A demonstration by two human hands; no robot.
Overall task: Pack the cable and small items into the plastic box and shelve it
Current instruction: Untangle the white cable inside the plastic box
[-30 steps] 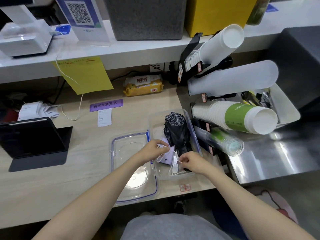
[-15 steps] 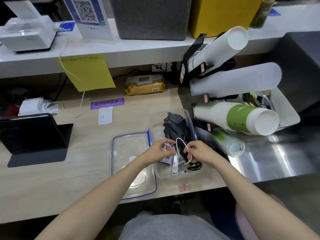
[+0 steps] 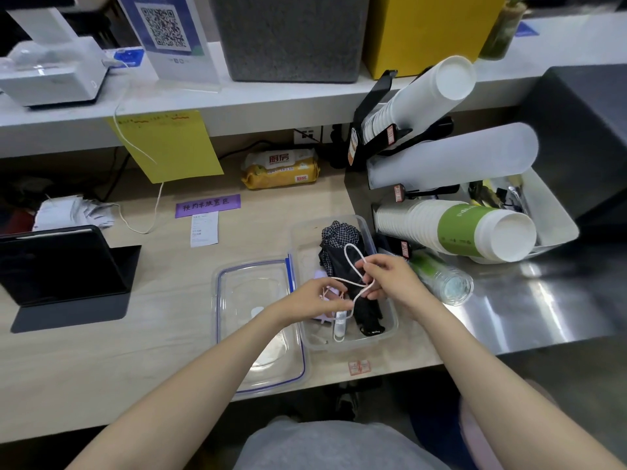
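Note:
A clear plastic box [image 3: 386,329] stands on the wooden counter near its front edge. Inside lie a folded black umbrella with a checked top [image 3: 339,240], a pale purple item [image 3: 320,276] and a small white tube [image 3: 340,325]. Over the box, my right hand [image 3: 390,278] pinches a loop of thin white cable [image 3: 351,262]. My left hand [image 3: 319,298] grips the other part of the same cable, just left of it. The cable runs down to the white tube. The box's blue-rimmed clear lid [image 3: 261,320] lies flat beside the box on its left.
A rack of paper and plastic cups [image 3: 454,228] lies right of the box, beside a steel surface [image 3: 543,307]. A black tablet on a stand [image 3: 61,262] sits at the left. A yellow wipes pack [image 3: 281,167], a receipt [image 3: 204,228] and a purple label [image 3: 207,205] lie behind.
Both hands have lifted from inside the box. The cable, lying low in the box a second ago, is now drawn up into a loop between my hands.

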